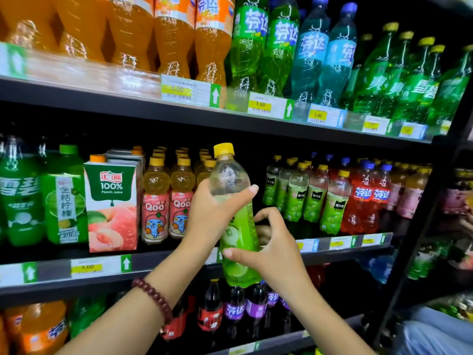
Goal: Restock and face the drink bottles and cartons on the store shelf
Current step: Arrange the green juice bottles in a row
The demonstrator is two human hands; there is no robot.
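A dark store shelf unit (179,116) fills the view, three tiers of drinks behind price strips with yellow tags and green arrows. On the top tier stand large orange soda bottles (176,39), then bright green ones (256,47), pale blue ones (322,57) and darker green bottles (399,80) with yellow caps. The middle tier holds big green bottles (23,196) at the far left, a peach juice carton (112,208) with an orange cap beside them, rows of small yellow-capped orange drinks (156,198) with pink labels, then an open gap, then green-labelled grape drinks (314,198) and red soda bottles (368,198) with blue caps. The bottom tier shows orange, dark and purple-labelled bottles (235,308), partly hidden by the arms.

In front of the gap on the middle tier, a grape drink bottle (236,216) with a yellow cap and green label is held upright, off the shelf, its base lower than the shelf's front edge. The left hand (212,213), with a dark red bead bracelet (153,298) on its wrist, grips the clear upper part of the bottle, thumb across the front. The right hand (271,247) holds the lower labelled part, fingers curled round its right side and thumb on the front.
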